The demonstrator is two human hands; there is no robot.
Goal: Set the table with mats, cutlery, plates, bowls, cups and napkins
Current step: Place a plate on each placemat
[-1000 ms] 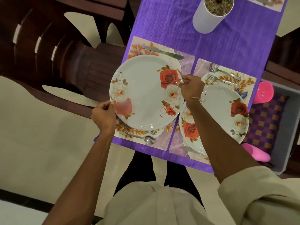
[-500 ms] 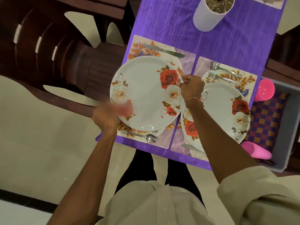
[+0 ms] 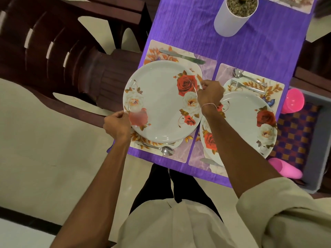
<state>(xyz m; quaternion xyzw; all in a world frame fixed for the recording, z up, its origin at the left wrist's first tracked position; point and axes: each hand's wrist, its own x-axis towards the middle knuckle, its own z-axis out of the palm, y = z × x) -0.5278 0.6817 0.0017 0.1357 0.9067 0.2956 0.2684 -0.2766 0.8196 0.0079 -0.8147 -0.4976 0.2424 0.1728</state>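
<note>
A white plate with rose prints (image 3: 159, 102) sits over the left floral mat (image 3: 202, 66) on the purple table. My left hand (image 3: 117, 125) grips its near-left rim and my right hand (image 3: 209, 94) pinches its right rim. A knife (image 3: 182, 56) lies on the mat beyond the plate, and a spoon (image 3: 161, 149) lies on its near side. A second rose plate (image 3: 249, 122) rests on the right mat (image 3: 223, 72), with a fork (image 3: 248, 86) and spoon (image 3: 245, 76) beyond it and a knife (image 3: 209, 161) on its near side.
A white planter (image 3: 232, 20) stands at the table's centre. A grey tray (image 3: 322, 140) at the right holds a pink bowl (image 3: 293, 101), a pink cup (image 3: 284, 168) and checked cloth. A dark plastic chair (image 3: 53, 51) stands left of the table. Another mat (image 3: 293, 2) lies at the far end.
My left hand shifted briefly along the near-left rim and gripped it again. The plate has stayed over the left mat, and my right hand has stayed on the right rim.
</note>
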